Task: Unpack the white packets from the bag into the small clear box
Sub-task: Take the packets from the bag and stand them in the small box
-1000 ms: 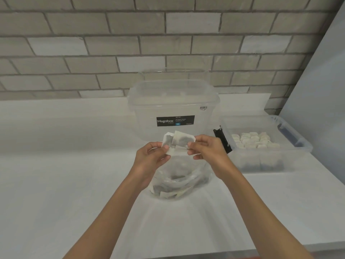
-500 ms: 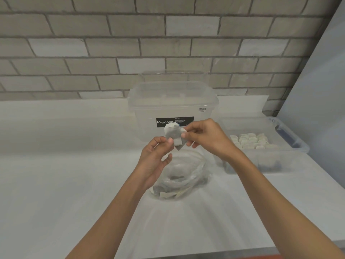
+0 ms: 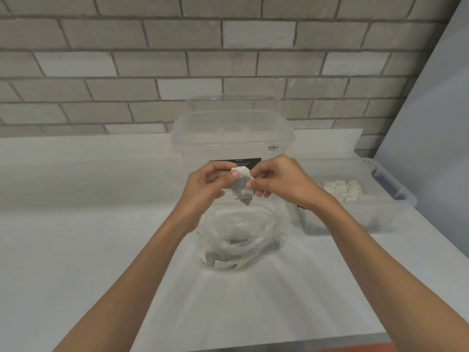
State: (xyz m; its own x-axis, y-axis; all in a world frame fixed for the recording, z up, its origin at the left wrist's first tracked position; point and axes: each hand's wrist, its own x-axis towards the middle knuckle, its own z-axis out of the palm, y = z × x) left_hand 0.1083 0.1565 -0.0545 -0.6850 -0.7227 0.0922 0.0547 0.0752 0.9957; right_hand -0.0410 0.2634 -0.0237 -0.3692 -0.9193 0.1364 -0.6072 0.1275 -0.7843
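Both hands, left hand [image 3: 205, 184] & right hand [image 3: 276, 181], pinch one white packet [image 3: 242, 185] above bag [image 3: 238, 235]. Next, prob: carry it right, drop into small clear box [image 3: 396, 214].

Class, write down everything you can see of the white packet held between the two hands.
The white packet is small, papery and crumpled, with grey shading. It is held in the air above the open clear bag, one corner pointing down. The left hand pinches its upper left edge; the right hand pinches its right side. Nothing else touches it. Behind it stands the big clear box with a dark label.
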